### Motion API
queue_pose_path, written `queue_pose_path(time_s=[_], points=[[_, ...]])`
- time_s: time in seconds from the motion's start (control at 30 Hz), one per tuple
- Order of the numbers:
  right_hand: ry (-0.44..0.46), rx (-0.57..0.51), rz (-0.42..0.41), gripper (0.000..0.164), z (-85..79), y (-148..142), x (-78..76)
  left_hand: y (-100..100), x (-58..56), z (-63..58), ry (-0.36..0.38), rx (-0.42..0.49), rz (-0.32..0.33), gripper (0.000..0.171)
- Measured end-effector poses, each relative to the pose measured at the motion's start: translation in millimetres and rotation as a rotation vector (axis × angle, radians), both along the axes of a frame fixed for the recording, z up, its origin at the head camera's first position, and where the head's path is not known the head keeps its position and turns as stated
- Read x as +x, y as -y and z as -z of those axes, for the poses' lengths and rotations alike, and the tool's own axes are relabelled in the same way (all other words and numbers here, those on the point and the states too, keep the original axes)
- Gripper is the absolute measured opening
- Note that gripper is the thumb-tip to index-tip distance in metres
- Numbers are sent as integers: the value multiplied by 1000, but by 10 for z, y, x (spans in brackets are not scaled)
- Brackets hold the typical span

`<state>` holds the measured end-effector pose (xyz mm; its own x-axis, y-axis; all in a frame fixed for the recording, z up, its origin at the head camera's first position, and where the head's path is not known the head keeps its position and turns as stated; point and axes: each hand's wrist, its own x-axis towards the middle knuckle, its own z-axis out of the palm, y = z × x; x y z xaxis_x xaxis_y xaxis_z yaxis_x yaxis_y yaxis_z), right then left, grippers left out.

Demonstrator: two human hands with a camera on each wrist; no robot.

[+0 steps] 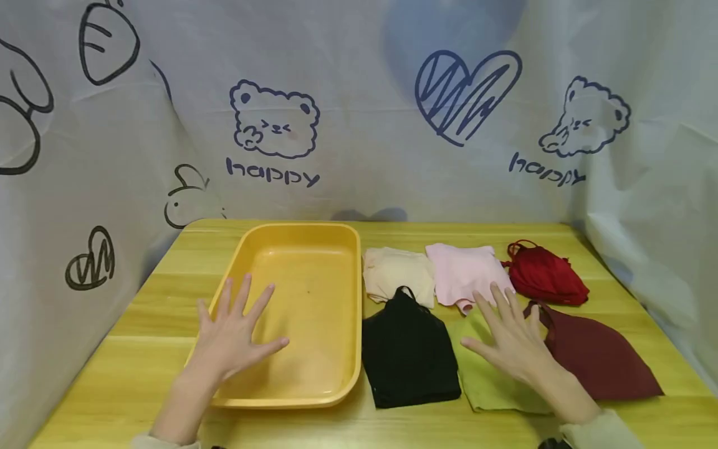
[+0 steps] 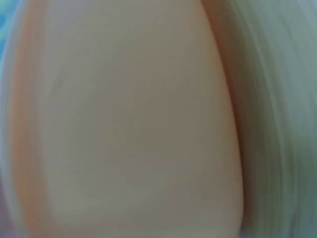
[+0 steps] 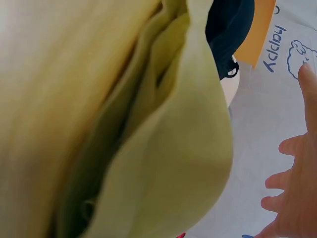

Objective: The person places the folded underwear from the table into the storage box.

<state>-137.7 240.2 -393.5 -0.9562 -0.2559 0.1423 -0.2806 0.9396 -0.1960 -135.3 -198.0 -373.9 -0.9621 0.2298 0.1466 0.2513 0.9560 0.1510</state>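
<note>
My left hand (image 1: 232,340), fingers spread, hovers over the left side of a yellow plastic tray (image 1: 359,312) with nothing in its grasp. A blurred pale surface fills most of the left wrist view. On the right, my right hand (image 1: 516,343) is spread above a folded yellow-green garment (image 1: 477,380) and holds nothing. The same green cloth bulges large in the right wrist view, with the hand (image 3: 299,188) at that view's right edge. A folded black strappy garment (image 1: 412,358) lies between tray and green cloth. A maroon garment (image 1: 603,362) lies to the right.
Behind the front garments lie a folded cream cloth (image 1: 387,274), a pink cloth (image 1: 468,271) and a red bundle with cords (image 1: 546,274). Everything rests on a wood-grain table (image 1: 106,386). White sheeting (image 1: 364,143) with drawings encloses the back and sides.
</note>
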Motion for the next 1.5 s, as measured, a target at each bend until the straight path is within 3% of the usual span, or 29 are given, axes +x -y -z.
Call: queue_pose_path(time_s=[0.13, 0.4, 0.6, 0.83, 0.97, 1.17, 1.33, 1.5], points=[[23, -16, -17, 82, -81, 64, -105, 236, 70, -51, 12, 69, -39, 90], [65, -194, -88, 75, -227, 196, -389, 589, 166, 8, 72, 349, -5, 83], [206, -390, -131, 71, -307, 314, -676, 736, 159, 122, 102, 431, -13, 83], [438, -520, -65, 75, -358, 514, -1040, 853, 104, 180, 109, 625, 29, 76], [525, -545, -28, 76, -302, 600, -1226, 863, 69, 224, 153, 725, 65, 73], [636, -578, 25, 77, -61, 645, -1435, 857, 4, 339, 200, 813, 119, 69], [676, -580, 15, 78, 47, 741, -1491, 851, 11, 355, 179, 817, 98, 49], [742, -560, 10, 82, 18, 884, -1517, 862, 21, 357, 198, 835, 66, 45]])
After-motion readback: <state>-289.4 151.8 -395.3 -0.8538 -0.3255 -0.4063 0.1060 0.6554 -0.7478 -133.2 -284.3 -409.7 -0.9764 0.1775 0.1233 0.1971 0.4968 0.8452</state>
